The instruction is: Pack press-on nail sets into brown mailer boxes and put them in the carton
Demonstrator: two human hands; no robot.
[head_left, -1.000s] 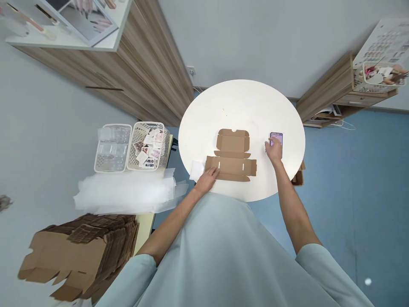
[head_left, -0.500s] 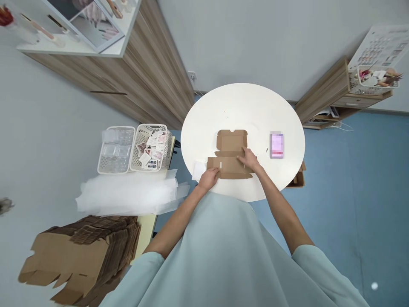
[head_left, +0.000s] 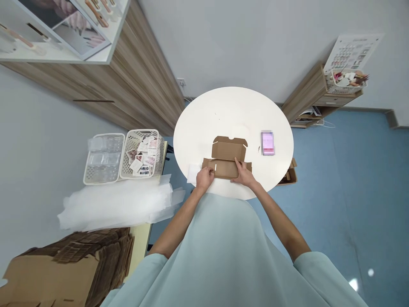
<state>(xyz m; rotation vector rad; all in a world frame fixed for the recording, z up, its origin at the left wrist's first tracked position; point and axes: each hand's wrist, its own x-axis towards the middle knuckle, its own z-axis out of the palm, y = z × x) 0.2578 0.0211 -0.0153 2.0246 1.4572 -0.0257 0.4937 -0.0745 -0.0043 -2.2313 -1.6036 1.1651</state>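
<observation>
Far left, low down, a stack of flat cardboard (head_left: 51,273) leans into view, brown and thick, and just beyond it white translucent sheets (head_left: 118,204) lie in a loose heap. Past those, a white basket (head_left: 85,172) carries clear plastic cases (head_left: 104,158), and right alongside comes a second basket (head_left: 124,168) filled with small printed cards (head_left: 145,155). The wood-grain cabinet (head_left: 140,68) rises behind.

Now onto the round white table (head_left: 236,106)! At its near left edge sits a white square sheet (head_left: 192,172), and just beside it here's the left hand (head_left: 204,178), fingers bunched narrow at the left end of the cardboard box (head_left: 228,151); whether they pinch it, I cannot tell. That box lies partly folded near the table's front edge, its notched panel facing away from the person, both hands on it. And the right hand (head_left: 243,174): spread wide, digits reaching across the near panel towards its right end.

Further right, well apart from the hands, a phone (head_left: 267,143) lies flat, its screen blurred. Below the table's right edge, an open carton (head_left: 289,177) peeks out; beyond, a wooden shelf unit (head_left: 303,91) stands against the wall.
</observation>
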